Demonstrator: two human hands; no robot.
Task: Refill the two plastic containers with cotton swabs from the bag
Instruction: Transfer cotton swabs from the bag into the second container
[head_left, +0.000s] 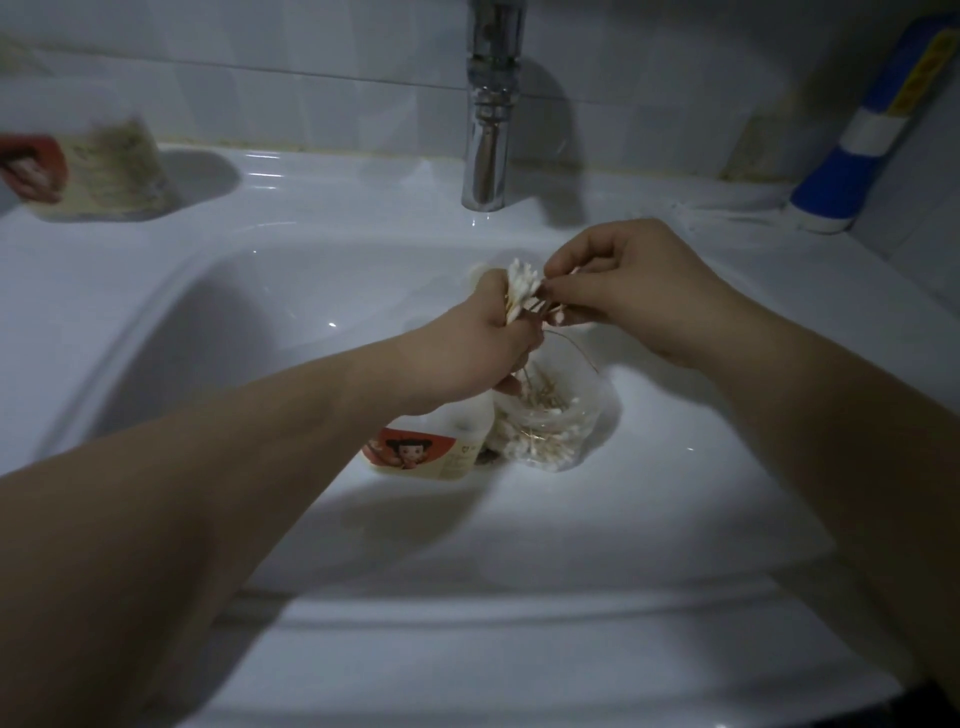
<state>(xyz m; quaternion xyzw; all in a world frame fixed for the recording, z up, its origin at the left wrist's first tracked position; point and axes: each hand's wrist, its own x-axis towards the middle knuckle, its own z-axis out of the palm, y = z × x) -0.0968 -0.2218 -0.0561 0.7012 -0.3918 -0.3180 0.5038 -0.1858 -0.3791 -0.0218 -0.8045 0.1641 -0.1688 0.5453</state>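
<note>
My left hand (480, 345) grips a bundle of cotton swabs (519, 288) over the sink basin, white tips pointing up. My right hand (639, 291) pinches a few swabs at the bundle's right side. Below the hands, a clear plastic bag (550, 426) with loose swabs lies in the basin. A plastic container (421, 454) with a red cartoon label lies beside the bag, partly hidden by my left wrist. A second container (98, 171) with the same red label, filled with swabs, stands on the sink ledge at the far left.
The white sink (260, 322) fills the view. A chrome tap (488, 109) rises at the back centre. A blue and white bottle (857, 150) leans in the back right corner against the tiled wall.
</note>
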